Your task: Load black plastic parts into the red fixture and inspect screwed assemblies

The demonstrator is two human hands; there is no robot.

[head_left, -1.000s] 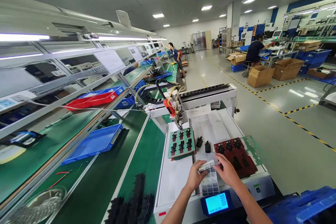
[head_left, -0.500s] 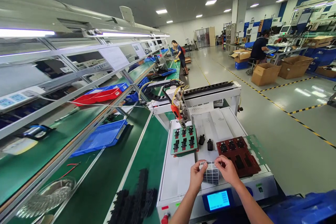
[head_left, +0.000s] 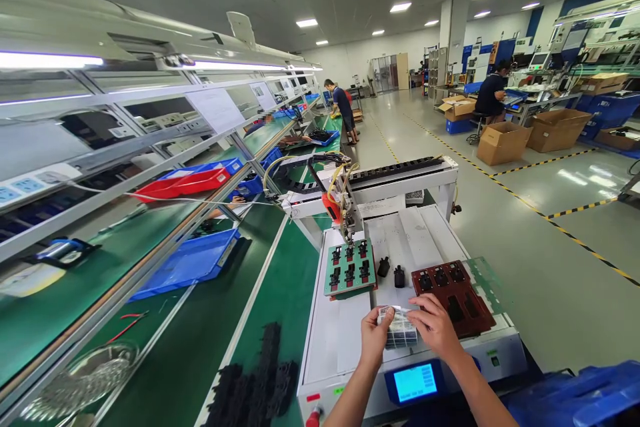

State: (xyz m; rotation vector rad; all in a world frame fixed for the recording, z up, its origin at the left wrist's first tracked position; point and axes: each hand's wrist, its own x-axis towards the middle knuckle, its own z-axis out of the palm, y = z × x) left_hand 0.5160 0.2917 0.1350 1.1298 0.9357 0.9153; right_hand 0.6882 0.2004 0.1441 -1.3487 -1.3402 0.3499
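A sheet of dark rectangular stickers (head_left: pixel 401 331) marked off by pale lines hangs, slightly curved, between my hands above the front of the machine. My left hand (head_left: pixel 374 337) grips its left edge, thumb on top. At the top right edge, my right hand (head_left: pixel 436 324) is closed in a pinch, and a shiny clear strip shows by its fingertips. To the right of that hand lies a dark red fixture plate (head_left: pixel 470 303) with black parts in its back row. A green fixture (head_left: pixel 350 268) holding several black parts stands under the machine's head.
Two loose black parts (head_left: pixel 399 276) lie between the fixtures. The gantry (head_left: pixel 405 180) spans behind them. A lit screen (head_left: pixel 415 381) and red knob (head_left: pixel 313 419) are at the front. Black parts are piled (head_left: pixel 255 380) on the green bench at left. Co-workers stand and sit farther back.
My right hand has lifted slightly, its fingers straighter. The sheet's top edge now glints and looks more bent. My left hand stays nearly in place.
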